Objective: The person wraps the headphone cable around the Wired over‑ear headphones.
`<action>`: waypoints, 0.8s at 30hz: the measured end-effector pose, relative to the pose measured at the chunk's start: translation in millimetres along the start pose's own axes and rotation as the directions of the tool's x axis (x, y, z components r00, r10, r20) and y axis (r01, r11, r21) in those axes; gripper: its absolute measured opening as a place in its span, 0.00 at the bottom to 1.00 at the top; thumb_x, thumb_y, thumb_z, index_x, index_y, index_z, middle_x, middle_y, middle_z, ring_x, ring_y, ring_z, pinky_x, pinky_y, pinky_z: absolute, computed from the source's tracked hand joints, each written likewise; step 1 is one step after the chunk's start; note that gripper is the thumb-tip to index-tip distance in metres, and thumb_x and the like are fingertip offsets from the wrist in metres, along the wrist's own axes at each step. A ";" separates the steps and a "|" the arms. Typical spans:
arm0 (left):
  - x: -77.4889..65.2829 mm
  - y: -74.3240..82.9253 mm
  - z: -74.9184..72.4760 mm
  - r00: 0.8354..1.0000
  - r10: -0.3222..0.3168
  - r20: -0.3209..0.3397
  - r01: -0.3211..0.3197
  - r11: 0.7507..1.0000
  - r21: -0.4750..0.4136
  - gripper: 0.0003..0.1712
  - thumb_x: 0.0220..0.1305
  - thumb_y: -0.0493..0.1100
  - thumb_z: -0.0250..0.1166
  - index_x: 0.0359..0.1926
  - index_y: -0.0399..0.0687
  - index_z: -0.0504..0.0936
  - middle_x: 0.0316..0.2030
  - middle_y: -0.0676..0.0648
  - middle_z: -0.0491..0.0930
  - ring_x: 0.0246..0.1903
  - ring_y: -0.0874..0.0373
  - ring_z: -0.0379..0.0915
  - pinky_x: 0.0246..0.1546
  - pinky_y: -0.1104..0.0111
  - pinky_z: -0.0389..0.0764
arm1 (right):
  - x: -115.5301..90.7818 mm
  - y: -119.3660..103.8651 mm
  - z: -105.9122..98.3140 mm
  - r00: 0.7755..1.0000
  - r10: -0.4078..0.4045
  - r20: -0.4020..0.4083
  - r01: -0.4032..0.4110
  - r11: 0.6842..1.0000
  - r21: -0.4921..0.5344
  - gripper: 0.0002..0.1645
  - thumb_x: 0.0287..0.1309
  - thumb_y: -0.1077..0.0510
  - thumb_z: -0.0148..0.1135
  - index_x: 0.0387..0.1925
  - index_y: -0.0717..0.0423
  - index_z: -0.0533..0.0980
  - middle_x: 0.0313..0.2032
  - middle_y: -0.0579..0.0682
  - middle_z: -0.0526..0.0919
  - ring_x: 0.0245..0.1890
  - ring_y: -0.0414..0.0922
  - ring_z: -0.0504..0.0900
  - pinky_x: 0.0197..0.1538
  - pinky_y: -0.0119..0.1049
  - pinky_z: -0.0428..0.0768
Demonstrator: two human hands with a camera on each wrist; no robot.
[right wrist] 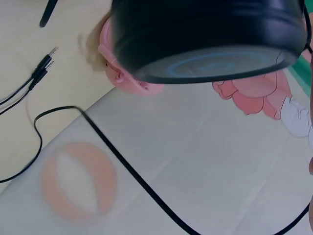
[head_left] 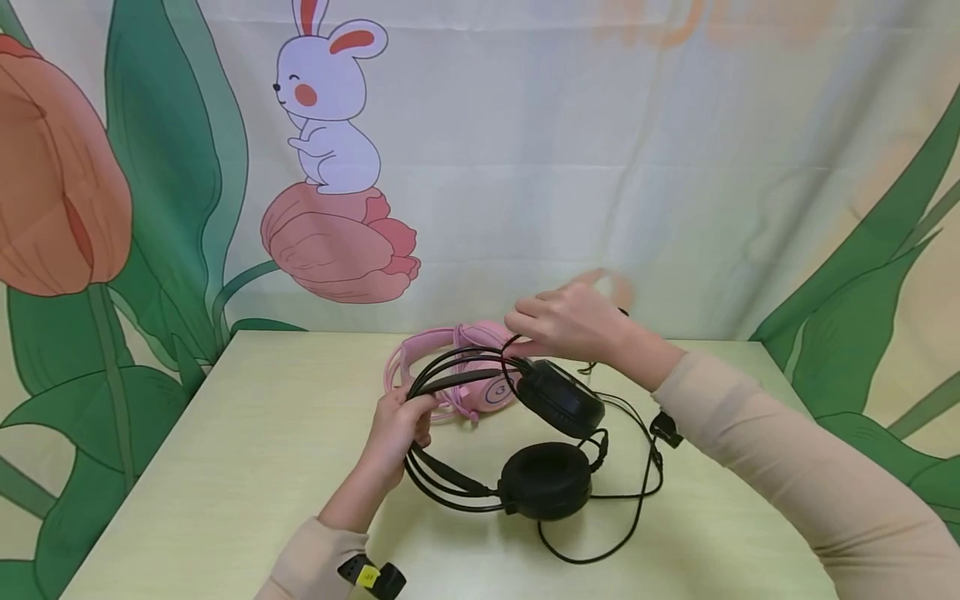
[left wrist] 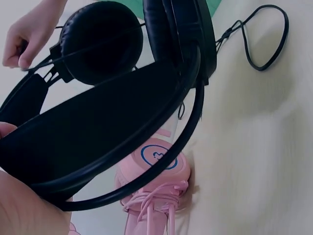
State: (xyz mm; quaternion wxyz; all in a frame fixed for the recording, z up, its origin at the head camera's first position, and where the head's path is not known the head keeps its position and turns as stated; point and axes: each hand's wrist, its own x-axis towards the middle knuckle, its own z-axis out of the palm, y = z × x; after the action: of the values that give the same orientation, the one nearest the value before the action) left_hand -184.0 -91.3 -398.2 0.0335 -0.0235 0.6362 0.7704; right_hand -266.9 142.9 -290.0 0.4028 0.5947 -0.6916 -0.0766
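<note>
My left hand [head_left: 393, 433] grips the headband of a pair of black over-ear headphones [head_left: 546, 481], tilted up above the table with both ear cups toward the right. Near the upper ear cup [head_left: 561, 398], my right hand [head_left: 576, 325] pinches the thin black cable [left wrist: 100, 45], which loops around the headband there. Its fingers are curled, as the left wrist view also shows. The rest of the cable [head_left: 637, 521] trails in loose loops to the right. In the right wrist view the ear cup [right wrist: 210, 41] fills the top, and only a sliver of the right hand shows.
Pink headphones [head_left: 491, 393] with their cord wound around them lie on the pale table [head_left: 247, 433] behind the black pair. Two black audio plugs [right wrist: 41, 71] lie on the tabletop. A printed curtain [head_left: 487, 167] hangs at the table's back edge.
</note>
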 end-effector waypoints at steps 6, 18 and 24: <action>-3.6 0.1 -4.9 0.997 -0.002 0.079 0.006 0.998 -0.058 0.07 0.55 0.32 0.50 0.22 0.43 0.65 0.09 0.55 0.53 0.11 0.64 0.47 0.14 0.73 0.52 | -13.7 8.2 1.5 0.996 0.083 0.022 -0.083 0.996 0.021 0.23 0.59 0.39 0.51 0.23 0.51 0.64 0.17 0.42 0.63 0.10 0.38 0.62 0.14 0.31 0.46; -5.9 -3.1 -10.8 0.984 0.001 0.178 0.019 0.993 -0.112 0.02 0.54 0.32 0.49 0.27 0.40 0.67 0.09 0.56 0.53 0.10 0.66 0.46 0.13 0.74 0.50 | -44.9 23.0 3.7 0.977 0.208 0.050 -0.214 0.961 0.174 0.21 0.68 0.45 0.38 0.26 0.51 0.69 0.20 0.43 0.66 0.15 0.39 0.62 0.18 0.31 0.58; -5.8 -2.0 -12.5 0.980 0.021 0.197 0.008 0.990 -0.142 0.02 0.54 0.31 0.48 0.27 0.39 0.66 0.09 0.56 0.53 0.10 0.66 0.46 0.13 0.75 0.50 | -53.7 25.2 4.0 0.966 0.247 0.081 -0.257 0.953 0.160 0.17 0.67 0.46 0.43 0.28 0.50 0.71 0.21 0.43 0.68 0.18 0.40 0.67 0.19 0.32 0.61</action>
State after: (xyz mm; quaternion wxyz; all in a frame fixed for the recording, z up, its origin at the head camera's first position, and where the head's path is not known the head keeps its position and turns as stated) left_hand -178.1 -103.3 -402.0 0.0925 0.0531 0.5732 0.8124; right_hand -290.4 196.0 -302.9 0.3363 0.5310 -0.7776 0.0165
